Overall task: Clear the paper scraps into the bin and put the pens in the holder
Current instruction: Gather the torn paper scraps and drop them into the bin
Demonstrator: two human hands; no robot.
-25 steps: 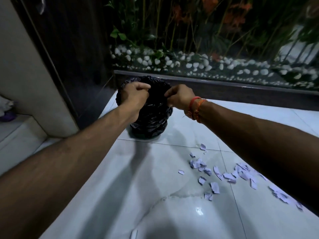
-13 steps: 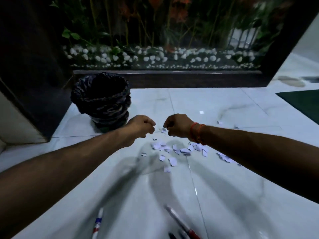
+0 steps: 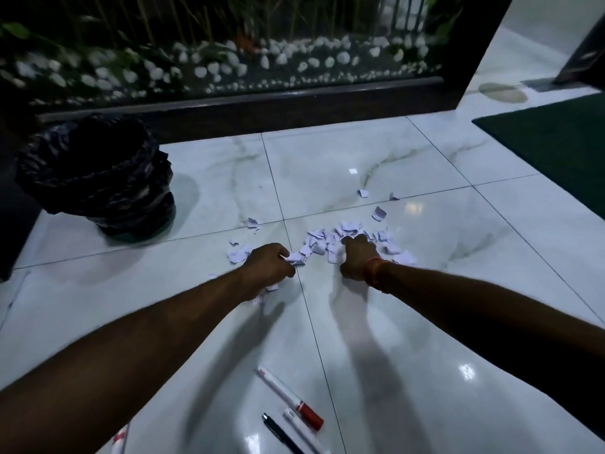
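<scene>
Several white paper scraps lie in a loose pile on the marble floor. My left hand is down at the pile's left edge, fingers pinched on a scrap. My right hand, with an orange thread on the wrist, rests fingers-down in the pile's middle; its fingertips are hidden among the scraps. The bin, lined with a black bag, stands at the left. A red-capped white marker, a black pen and another white pen lie near the bottom edge. No pen holder is in sight.
A white pen with red print lies at the bottom left. A dark ledge fronting a glass wall with pebbles and plants closes the far side. A dark green mat covers the floor at the right.
Both hands have come away from the bin's rim and dropped to the scrap pile on the floor. The view has swung right and down, bringing the pens into sight.
</scene>
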